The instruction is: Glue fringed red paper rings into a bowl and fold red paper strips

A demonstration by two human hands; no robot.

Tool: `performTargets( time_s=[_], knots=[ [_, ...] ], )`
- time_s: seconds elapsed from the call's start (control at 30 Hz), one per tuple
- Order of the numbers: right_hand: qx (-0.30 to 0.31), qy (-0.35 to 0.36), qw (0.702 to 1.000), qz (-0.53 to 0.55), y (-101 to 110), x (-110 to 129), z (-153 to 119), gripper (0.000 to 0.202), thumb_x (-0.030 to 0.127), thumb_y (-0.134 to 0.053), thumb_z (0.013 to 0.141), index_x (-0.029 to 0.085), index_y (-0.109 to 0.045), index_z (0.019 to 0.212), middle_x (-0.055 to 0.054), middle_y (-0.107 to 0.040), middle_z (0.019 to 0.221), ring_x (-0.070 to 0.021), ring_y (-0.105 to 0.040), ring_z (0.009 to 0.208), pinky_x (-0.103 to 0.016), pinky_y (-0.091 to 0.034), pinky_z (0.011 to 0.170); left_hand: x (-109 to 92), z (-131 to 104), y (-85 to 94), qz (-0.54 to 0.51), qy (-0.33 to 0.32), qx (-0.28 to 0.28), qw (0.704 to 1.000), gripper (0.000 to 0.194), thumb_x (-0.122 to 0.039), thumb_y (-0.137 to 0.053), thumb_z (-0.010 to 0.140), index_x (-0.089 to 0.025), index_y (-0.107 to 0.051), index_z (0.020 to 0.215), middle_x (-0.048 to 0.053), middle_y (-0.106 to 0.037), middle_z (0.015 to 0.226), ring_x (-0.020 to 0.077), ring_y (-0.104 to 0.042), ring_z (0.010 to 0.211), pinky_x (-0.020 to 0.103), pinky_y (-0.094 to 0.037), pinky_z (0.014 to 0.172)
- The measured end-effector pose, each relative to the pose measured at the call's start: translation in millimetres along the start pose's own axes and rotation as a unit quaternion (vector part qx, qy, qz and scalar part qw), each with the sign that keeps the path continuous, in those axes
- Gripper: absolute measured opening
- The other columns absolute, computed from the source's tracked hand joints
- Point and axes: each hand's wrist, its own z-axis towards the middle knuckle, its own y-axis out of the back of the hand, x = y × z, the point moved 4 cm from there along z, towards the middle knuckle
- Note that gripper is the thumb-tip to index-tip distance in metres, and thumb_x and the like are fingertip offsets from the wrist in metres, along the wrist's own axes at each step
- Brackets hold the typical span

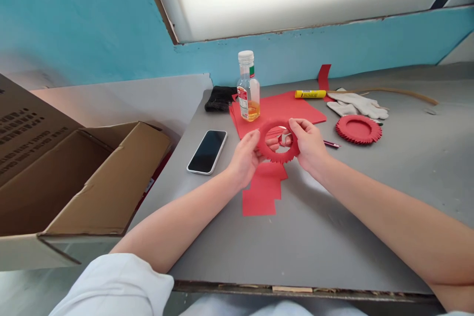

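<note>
Between my two hands a red paper ring with a toothed lower edge is held up above the table. My left hand grips its left side, thumb in front and fingers behind. On the opposite side my right hand pinches the rim, with fingertips showing through the ring's hole. Below the ring, several overlapping red paper pieces lie on the grey table. A second red toothed paper piece, round with a recessed middle, rests to the right of my right hand.
Behind the ring stand a glass bottle and a stack of red paper. A phone lies left; a yellow tube, white gloves and a pencil lie right. An open cardboard box stands left of the table.
</note>
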Motion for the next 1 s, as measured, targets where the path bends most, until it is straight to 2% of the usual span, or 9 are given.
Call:
performTargets(
  time_s=[0.07,0.13,0.27,0.33,0.4,0.53,0.83,0.93,1.0],
  knots=[
    [-0.018,-0.008,1.0,0.01,4.0,1.7,3.9,0.021,0.038,-0.064,0.072,0.023,-0.053,0.08,0.004,-0.058,0.066,-0.0088,-0.053,0.05,-0.024,-0.047,0.051,1.9,0.1,1.5,0.011,-0.012,0.001,1.0,0.017,-0.025,-0.057,0.083,-0.016,-0.052,0.096,0.007,-0.068,0.083,0.0159,-0.065,0.079,0.03,-0.047,0.078],
    [-0.001,-0.011,1.0,-0.027,5.3,8.5,6.8,0.023,0.041,-0.063,0.071,0.023,-0.054,0.081,0.003,-0.061,0.071,-0.01,-0.057,0.055,-0.024,-0.048,0.053,0.8,0.7,3.9,0.046,-0.03,-0.006,0.998,0.018,-0.023,-0.06,0.08,-0.015,-0.055,0.095,0.007,-0.068,0.084,0.0135,-0.063,0.072,0.027,-0.047,0.072],
    [0.103,0.029,0.984,-0.14,-1.2,28.2,5.0,0.027,0.046,-0.061,0.074,0.022,-0.06,0.087,-0.001,-0.064,0.08,-0.0105,-0.059,0.062,-0.022,-0.048,0.055,-3.5,1.0,5.2,0.128,-0.042,-0.009,0.991,0.027,-0.03,-0.063,0.077,-0.015,-0.062,0.1,0.006,-0.066,0.085,0.0081,-0.054,0.058,0.02,-0.043,0.057],
    [0.164,0.027,0.969,-0.182,-6.8,30.0,0.6,0.026,0.043,-0.062,0.073,0.02,-0.061,0.087,-0.001,-0.064,0.076,-0.01,-0.057,0.056,-0.023,-0.047,0.052,-4.7,0.1,4.4,0.14,-0.049,-0.007,0.989,0.026,-0.032,-0.063,0.078,-0.016,-0.063,0.099,0.004,-0.065,0.081,0.0068,-0.051,0.055,0.019,-0.041,0.054],
    [0.193,0.029,0.959,-0.203,-10.5,28.0,-3.5,0.025,0.041,-0.064,0.072,0.018,-0.062,0.08,-0.001,-0.063,0.07,-0.0091,-0.053,0.049,-0.023,-0.045,0.047,-4.9,-1.1,3.7,0.141,-0.056,-0.008,0.988,0.025,-0.033,-0.061,0.079,-0.017,-0.064,0.098,0.002,-0.062,0.072,0.0063,-0.046,0.052,0.019,-0.039,0.051],
    [0.189,0.045,0.961,-0.197,-12.6,22.5,-7.1,0.024,0.041,-0.064,0.072,0.018,-0.06,0.073,0.0,-0.059,0.063,-0.0085,-0.049,0.045,-0.023,-0.042,0.043,-4.3,-3.2,2.2,0.147,-0.057,-0.002,0.987,0.026,-0.035,-0.06,0.079,-0.018,-0.065,0.098,-0.002,-0.053,0.057,0.0061,-0.04,0.047,0.018,-0.034,0.045],
    [0.162,0.036,0.965,-0.202,-12.6,17.5,-9.2,0.018,0.035,-0.062,0.074,0.018,-0.057,0.069,0.004,-0.05,0.053,-0.007,-0.044,0.044,-0.021,-0.036,0.041,-4.4,-4.5,0.9,0.172,-0.031,0.012,0.985,0.024,-0.034,-0.058,0.081,-0.018,-0.066,0.096,-0.003,-0.051,0.053,0.0056,-0.037,0.043,0.017,-0.03,0.041],
    [0.162,0.03,0.968,-0.192,-13.3,17.0,-9.2,0.019,0.036,-0.063,0.074,0.018,-0.057,0.069,0.004,-0.05,0.055,-0.0065,-0.043,0.043,-0.021,-0.036,0.04,-4.9,-3.9,0.6,0.175,-0.032,0.017,0.984,0.025,-0.035,-0.057,0.082,-0.017,-0.066,0.096,-0.001,-0.053,0.056,0.0057,-0.04,0.045,0.016,-0.031,0.041],
    [0.151,0.032,0.972,-0.179,-13.1,18.4,-8.7,0.019,0.036,-0.064,0.072,0.019,-0.058,0.072,0.003,-0.052,0.058,-0.0064,-0.043,0.044,-0.021,-0.036,0.041,-6.2,-3.6,0.5,0.158,-0.035,0.003,0.987,0.027,-0.037,-0.056,0.083,-0.017,-0.063,0.099,-0.001,-0.056,0.06,0.0072,-0.047,0.049,0.017,-0.037,0.045]
  ],
)
